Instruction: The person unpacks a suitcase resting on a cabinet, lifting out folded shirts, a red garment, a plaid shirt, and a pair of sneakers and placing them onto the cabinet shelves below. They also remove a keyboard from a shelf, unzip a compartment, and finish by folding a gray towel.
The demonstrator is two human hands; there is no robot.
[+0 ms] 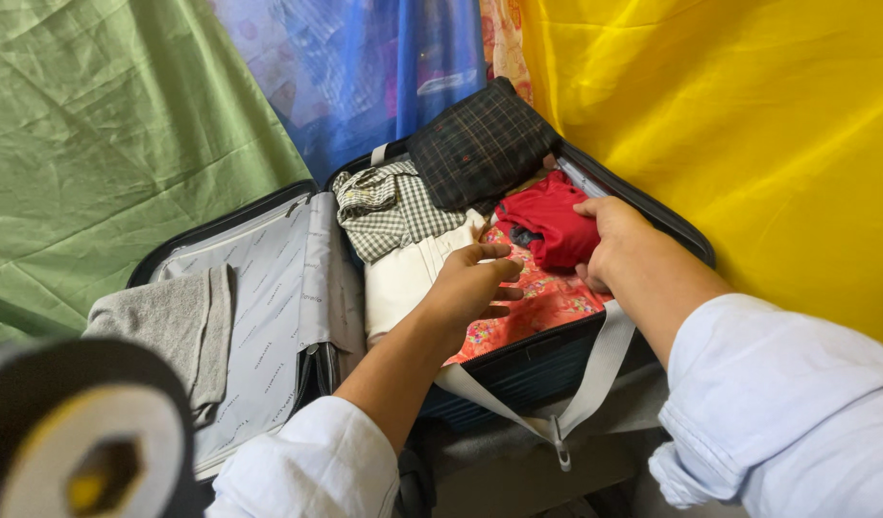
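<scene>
An open dark suitcase point(681, 233) lies before me, packed with folded clothes. My left hand point(472, 283) rests flat on a pink floral garment point(547, 297), fingers spread, beside a cream folded cloth point(398, 278). My right hand point(609, 235) presses against a red garment point(547, 223) near the case's right wall, fingers curled at its edge. A checked shirt point(384, 211) and a dark plaid item point(480, 144) lie at the far end of the case.
The suitcase lid point(269, 288) lies open to the left with a grey cloth point(168, 321) on its lining. A grey strap with buckle point(557, 427) hangs over the front wall. Green point(96, 144), blue point(365, 67) and yellow point(749, 125) sheets surround the case. A black round object point(86, 432) blurs the lower left.
</scene>
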